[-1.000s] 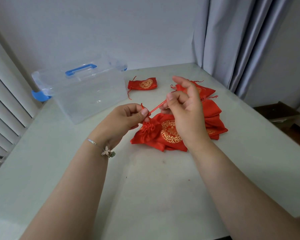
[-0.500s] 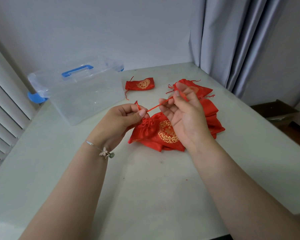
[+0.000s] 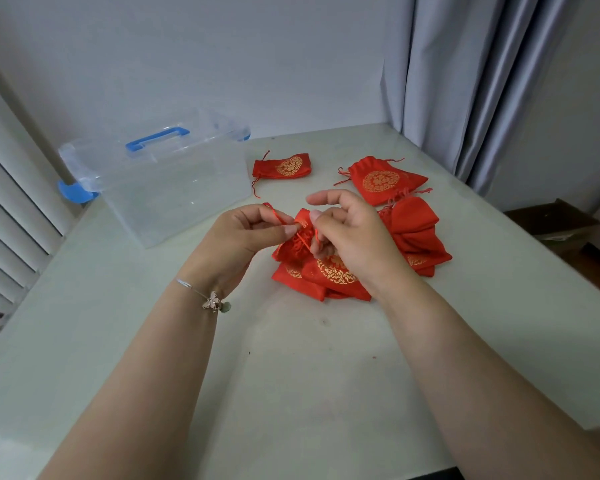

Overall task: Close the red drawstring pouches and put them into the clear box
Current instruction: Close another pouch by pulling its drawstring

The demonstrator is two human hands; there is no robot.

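Observation:
A red pouch with a gold emblem (image 3: 329, 271) lies on the table in front of me, its mouth gathered. My left hand (image 3: 246, 233) pinches its red drawstring at the puckered mouth. My right hand (image 3: 350, 233) is right beside it, its lower fingers curled on the other cord and its index finger stretched out. More red pouches (image 3: 416, 233) are heaped behind my right hand. One closed pouch (image 3: 281, 167) lies near the clear box (image 3: 174, 188), another (image 3: 381, 181) farther right. The box stands open at the left with no pouch visible inside.
The box's clear lid with a blue handle (image 3: 156, 138) leans behind it. White slatted blinds (image 3: 11, 216) line the left edge, a grey curtain (image 3: 465, 84) hangs at the back right. A brown cardboard box (image 3: 551, 223) sits beyond the table's right side.
My right hand has come back from its outstretched pull to the pouch mouth. The cord that ran taut between my hands is now slack and short.

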